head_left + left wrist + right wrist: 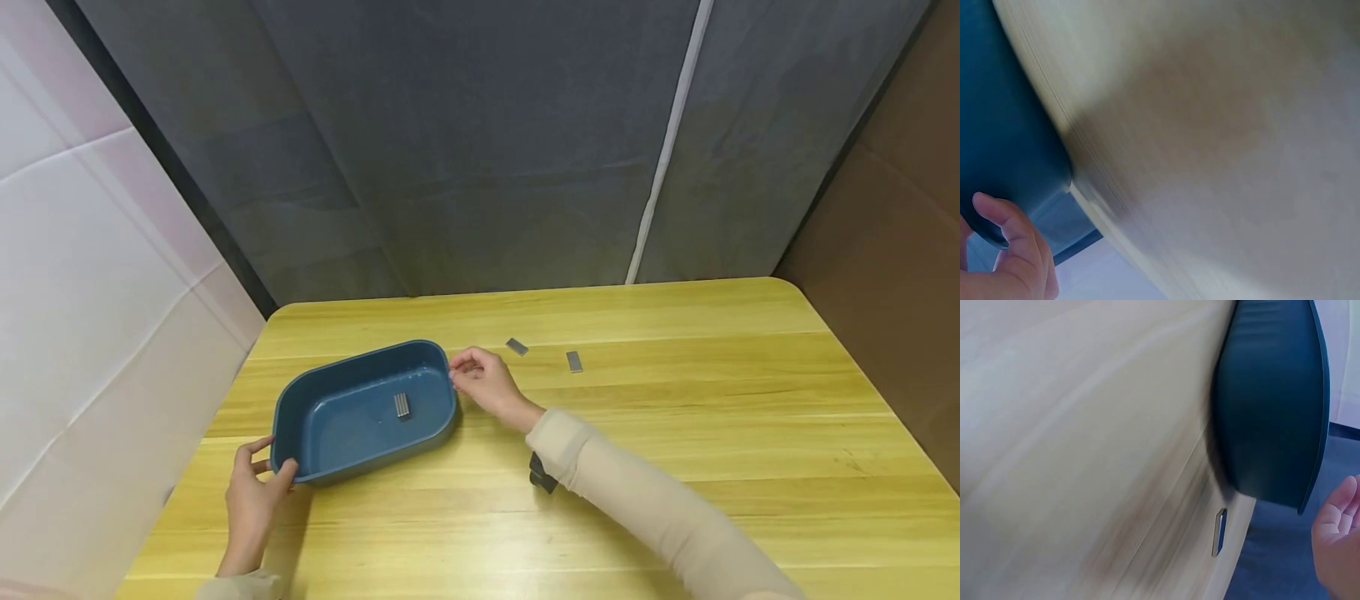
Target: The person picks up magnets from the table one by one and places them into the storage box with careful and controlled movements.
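A dark blue plastic tub [352,358] stands on the wooden table. My left hand [253,500] grips its near left corner, the thumb over the rim and the other fingers outside the wall. At the opposite end is my right hand [486,383], its fingers bent and their tips right at the rim; I cannot tell whether they pinch it. The right wrist view has this hand [1338,544] partly out of frame, beside the tub wall [1269,406]. Inside the tub lies a small block of grey metal bars [402,406], towards the right.
Two flat grey metal pieces lie on the table beyond my right hand, one nearer [517,346] and one farther right [574,362]. A dark fabric wall [480,167] closes off the back edge, with a white sheet [97,275] at the left and a brown panel [892,250] at the right.
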Demonstrator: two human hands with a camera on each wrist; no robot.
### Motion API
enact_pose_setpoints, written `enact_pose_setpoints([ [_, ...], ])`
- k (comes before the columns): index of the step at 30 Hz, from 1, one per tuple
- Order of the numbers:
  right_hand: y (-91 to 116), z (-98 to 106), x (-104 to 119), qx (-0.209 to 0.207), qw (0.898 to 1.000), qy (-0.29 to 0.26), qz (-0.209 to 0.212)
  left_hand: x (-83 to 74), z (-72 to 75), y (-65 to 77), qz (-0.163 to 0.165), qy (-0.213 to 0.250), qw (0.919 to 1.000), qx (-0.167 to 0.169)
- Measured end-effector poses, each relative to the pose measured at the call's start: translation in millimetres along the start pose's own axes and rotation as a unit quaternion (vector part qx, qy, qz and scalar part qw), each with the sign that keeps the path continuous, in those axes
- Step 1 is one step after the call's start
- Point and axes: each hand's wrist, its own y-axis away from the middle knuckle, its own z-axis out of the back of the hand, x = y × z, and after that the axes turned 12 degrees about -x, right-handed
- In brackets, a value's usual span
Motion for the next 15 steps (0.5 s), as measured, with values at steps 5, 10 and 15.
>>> enact_pose_setpoints([
  [5,8,10,14,-0.004,1.0,-0.006,0.001,-1.8,2.0,-0.3,0.002,0.003,1.0,0.003],
  [10,13,18,24,-0.004,1.0,0.002,-0.007,13.9,-1.5,-5.8,0.001,-0.008,1.0,-0.004],
  [15,4,30,3,-0.01,1.0,0.011,-0.016,13.9,-1.9,-3.8,0.001,-0.006,1.0,0.0],
])
